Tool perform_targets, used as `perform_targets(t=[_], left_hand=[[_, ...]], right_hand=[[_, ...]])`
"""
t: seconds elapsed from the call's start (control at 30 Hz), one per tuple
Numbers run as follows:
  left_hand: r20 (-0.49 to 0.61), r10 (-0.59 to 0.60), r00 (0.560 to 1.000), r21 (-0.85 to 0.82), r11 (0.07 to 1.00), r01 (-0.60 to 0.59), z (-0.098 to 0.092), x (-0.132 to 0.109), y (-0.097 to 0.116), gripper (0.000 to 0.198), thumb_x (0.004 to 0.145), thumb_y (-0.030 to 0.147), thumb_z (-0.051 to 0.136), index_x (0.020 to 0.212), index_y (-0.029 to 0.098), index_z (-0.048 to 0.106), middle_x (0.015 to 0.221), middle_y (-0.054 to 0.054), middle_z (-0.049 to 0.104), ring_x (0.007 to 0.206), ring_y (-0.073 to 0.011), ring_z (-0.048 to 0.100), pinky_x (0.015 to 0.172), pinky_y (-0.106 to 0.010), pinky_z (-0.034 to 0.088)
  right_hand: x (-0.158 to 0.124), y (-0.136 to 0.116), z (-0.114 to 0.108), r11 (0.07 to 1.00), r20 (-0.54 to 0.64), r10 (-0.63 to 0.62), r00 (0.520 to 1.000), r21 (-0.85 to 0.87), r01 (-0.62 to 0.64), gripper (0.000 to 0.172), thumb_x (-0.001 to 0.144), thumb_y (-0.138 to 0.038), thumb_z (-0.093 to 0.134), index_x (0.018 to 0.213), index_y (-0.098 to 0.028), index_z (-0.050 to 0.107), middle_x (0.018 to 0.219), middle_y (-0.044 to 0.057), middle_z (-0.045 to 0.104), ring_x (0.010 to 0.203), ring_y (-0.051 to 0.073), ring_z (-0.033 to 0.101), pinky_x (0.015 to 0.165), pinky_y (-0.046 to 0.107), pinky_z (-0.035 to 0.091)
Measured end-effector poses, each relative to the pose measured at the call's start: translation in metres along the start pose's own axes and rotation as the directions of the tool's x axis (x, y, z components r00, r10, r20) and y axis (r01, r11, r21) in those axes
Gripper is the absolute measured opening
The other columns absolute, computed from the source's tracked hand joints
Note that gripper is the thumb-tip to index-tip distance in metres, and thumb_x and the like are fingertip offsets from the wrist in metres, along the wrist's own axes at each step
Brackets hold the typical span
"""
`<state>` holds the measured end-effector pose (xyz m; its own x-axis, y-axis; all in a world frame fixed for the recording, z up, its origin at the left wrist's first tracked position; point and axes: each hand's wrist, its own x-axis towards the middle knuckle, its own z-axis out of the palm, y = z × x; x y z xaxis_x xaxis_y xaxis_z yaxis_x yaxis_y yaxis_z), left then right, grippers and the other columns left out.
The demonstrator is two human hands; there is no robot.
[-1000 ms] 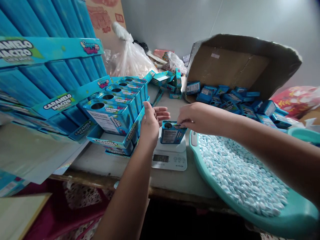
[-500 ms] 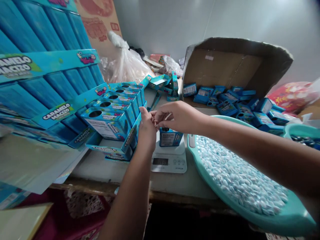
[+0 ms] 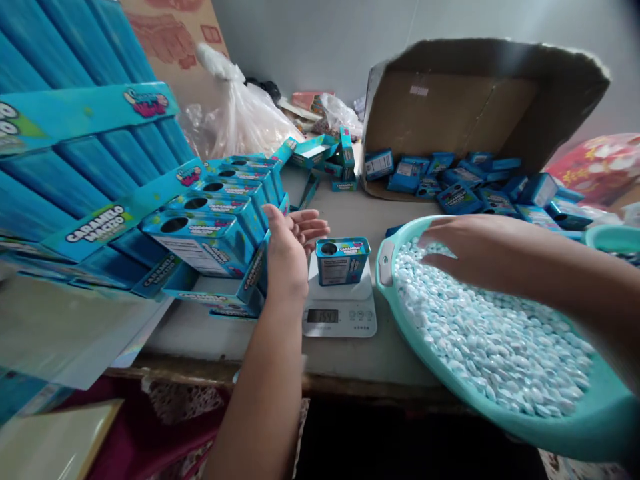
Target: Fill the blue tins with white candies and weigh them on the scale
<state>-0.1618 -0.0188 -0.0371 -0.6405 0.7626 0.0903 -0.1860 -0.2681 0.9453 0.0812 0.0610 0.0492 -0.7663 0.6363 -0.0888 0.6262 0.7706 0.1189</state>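
A small blue candy box (image 3: 343,261) with a round hole in its top stands upright on a white kitchen scale (image 3: 357,325), whose display is lit. Just left of the box, my left hand (image 3: 290,253) is open, palm turned inward and thumb up; I see nothing in it. My right hand (image 3: 463,243) reaches over the far side of a turquoise tub (image 3: 415,357), fingers apart at the surface of the wrapped white-blue candies (image 3: 480,340). Its fingertips are partly blurred.
Blue boxes with holes (image 3: 200,233) stand in a display tray at the left, beside tall stacked displays (image 3: 95,173). A cardboard carton (image 3: 450,113) on its side holds several loose blue boxes. Behind are a tied plastic bag (image 3: 245,120) and flat display trays (image 3: 315,152).
My right hand has left my left hand and moved right to the candy tub. The box on the scale is now uncovered, and my left hand has opened. The display reading has changed.
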Motion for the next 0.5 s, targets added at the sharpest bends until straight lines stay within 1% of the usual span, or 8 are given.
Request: perform_targets(t=[0.07, 0.13, 0.17, 0.23, 0.33, 0.4, 0.43, 0.5], left_hand=[[-0.006, 0.012, 1.000, -0.001, 1.000, -0.012, 0.000, -0.003, 0.005, 0.085, 0.081, 0.095, 0.021, 0.088, 0.022, 0.064, 0.081, -0.009, 0.071, 0.084, -0.0218, 0.073, 0.071, -0.032, 0.056], [-0.005, 0.021, 1.000, 0.022, 1.000, -0.021, 0.000, -0.003, 0.007, 0.084, 0.080, 0.095, 0.021, 0.088, 0.023, 0.064, 0.082, -0.009, 0.071, 0.086, -0.0220, 0.073, 0.072, -0.032, 0.057], [-0.004, 0.025, 1.000, 0.036, 0.999, -0.025, 0.000, -0.003, 0.006, 0.085, 0.080, 0.095, 0.020, 0.088, 0.023, 0.064, 0.082, -0.009, 0.071, 0.087, -0.0220, 0.072, 0.072, -0.031, 0.057], [-0.003, 0.032, 0.999, 0.059, 0.998, -0.032, -0.001, -0.003, 0.005, 0.086, 0.080, 0.095, 0.018, 0.088, 0.023, 0.064, 0.084, -0.009, 0.072, 0.088, -0.0217, 0.072, 0.074, -0.031, 0.057], [0.010, 0.069, 0.998, 0.096, 0.993, -0.070, -0.002, -0.006, 0.004, 0.084, 0.084, 0.092, 0.017, 0.091, 0.023, 0.065, 0.089, -0.009, 0.072, 0.088, -0.0209, 0.072, 0.077, -0.031, 0.057], [0.089, 0.159, 0.983, 0.167, 0.971, -0.172, -0.004, -0.013, 0.007, 0.075, 0.090, 0.085, 0.027, 0.099, 0.023, 0.067, 0.099, -0.009, 0.073, 0.094, -0.0208, 0.071, 0.083, -0.032, 0.056], [0.170, 0.213, 0.962, 0.237, 0.939, -0.250, -0.004, -0.017, 0.009, 0.067, 0.092, 0.081, 0.036, 0.106, 0.023, 0.068, 0.108, -0.009, 0.073, 0.099, -0.0211, 0.070, 0.088, -0.033, 0.055], [0.371, 0.274, 0.887, 0.410, 0.809, -0.421, -0.003, -0.025, 0.011, 0.054, 0.092, 0.069, 0.055, 0.122, 0.025, 0.066, 0.125, -0.009, 0.069, 0.112, -0.0229, 0.066, 0.099, -0.036, 0.051]], right_hand=[[-0.014, 0.019, 0.021, 0.998, 0.154, 0.004, 0.988, 0.068, -0.015, 0.031, 0.088, -0.031, 0.072, 0.118, -0.021, 0.072, 0.118, 0.016, 0.070, 0.095, 0.028, 0.068, 0.079, 0.042, 0.048], [-0.023, 0.030, 0.040, 0.978, 0.226, -0.032, 0.974, 0.210, -0.017, 0.039, 0.088, -0.028, 0.072, 0.126, -0.023, 0.069, 0.127, 0.016, 0.067, 0.099, 0.025, 0.068, 0.082, 0.040, 0.049], [-0.025, 0.032, 0.047, 0.965, 0.221, -0.041, 0.974, 0.261, -0.019, 0.037, 0.088, -0.027, 0.070, 0.125, -0.024, 0.069, 0.127, 0.016, 0.066, 0.098, 0.024, 0.068, 0.081, 0.039, 0.049], [-0.027, 0.033, 0.056, 0.950, 0.158, -0.053, 0.986, 0.313, 0.001, 0.028, 0.089, -0.027, 0.063, 0.116, -0.025, 0.073, 0.121, 0.016, 0.069, 0.096, 0.022, 0.068, 0.080, 0.039, 0.048], [-0.023, 0.035, 0.057, 0.938, 0.095, -0.101, 0.990, 0.340, 0.063, 0.025, 0.088, -0.031, 0.055, 0.101, -0.027, 0.076, 0.102, 0.018, 0.072, 0.088, 0.019, 0.068, 0.075, 0.040, 0.046], [-0.020, 0.038, 0.058, 0.932, 0.083, -0.129, 0.988, 0.352, 0.092, 0.026, 0.087, -0.033, 0.053, 0.093, -0.028, 0.077, 0.093, 0.018, 0.072, 0.081, 0.018, 0.066, 0.072, 0.040, 0.044], [-0.019, 0.041, 0.059, 0.927, 0.079, -0.133, 0.988, 0.362, 0.095, 0.025, 0.085, -0.034, 0.053, 0.090, -0.028, 0.077, 0.091, 0.017, 0.072, 0.078, 0.017, 0.065, 0.070, 0.040, 0.044], [-0.017, 0.045, 0.064, 0.911, 0.086, -0.141, 0.986, 0.402, 0.095, 0.023, 0.083, -0.035, 0.055, 0.087, -0.027, 0.076, 0.090, 0.017, 0.072, 0.074, 0.015, 0.065, 0.068, 0.039, 0.043]])
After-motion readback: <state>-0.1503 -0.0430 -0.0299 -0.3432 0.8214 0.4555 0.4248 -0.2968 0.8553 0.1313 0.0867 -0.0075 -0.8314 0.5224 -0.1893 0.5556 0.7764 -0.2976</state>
